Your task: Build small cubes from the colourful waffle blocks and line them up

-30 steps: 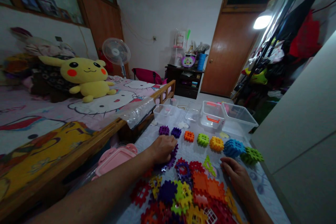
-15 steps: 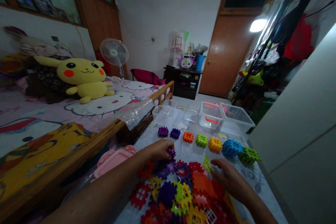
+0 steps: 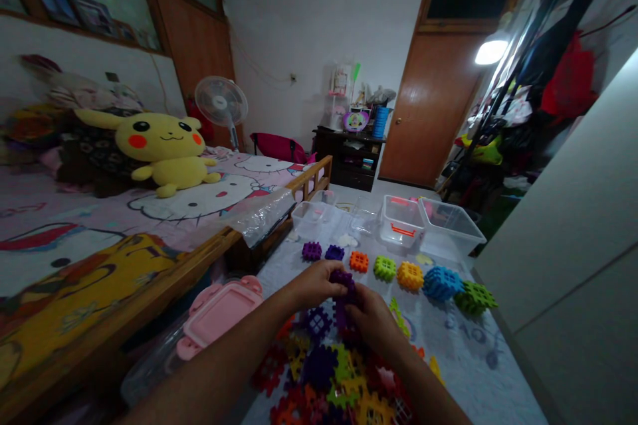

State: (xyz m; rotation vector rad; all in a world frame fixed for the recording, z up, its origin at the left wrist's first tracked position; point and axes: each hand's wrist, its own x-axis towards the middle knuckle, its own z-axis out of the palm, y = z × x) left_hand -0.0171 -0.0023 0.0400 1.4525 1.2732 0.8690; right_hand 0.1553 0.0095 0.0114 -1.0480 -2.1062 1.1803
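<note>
Above a heap of flat, colourful interlocking tiles (image 3: 343,378) my left hand (image 3: 312,284) and my right hand (image 3: 371,319) meet, both closed on purple tiles (image 3: 343,292) held between them. Another purple tile (image 3: 318,323) lies just under my hands. Behind them a row of finished tile cubes sits on the table: purple (image 3: 312,251), dark purple (image 3: 334,252), orange (image 3: 358,261), green (image 3: 385,268), yellow-orange (image 3: 409,275), blue (image 3: 440,281) and green (image 3: 475,297).
Clear plastic boxes (image 3: 451,226) and small tubs (image 3: 313,215) stand at the table's far end. A pink lid (image 3: 219,312) lies at the left edge beside the wooden bed rail (image 3: 199,259). A grey wall panel (image 3: 573,265) closes off the right side.
My left hand lifted purple tiles off the table and drew back. My right hand left the table near the green triangle and moved left to join it on the tiles.
</note>
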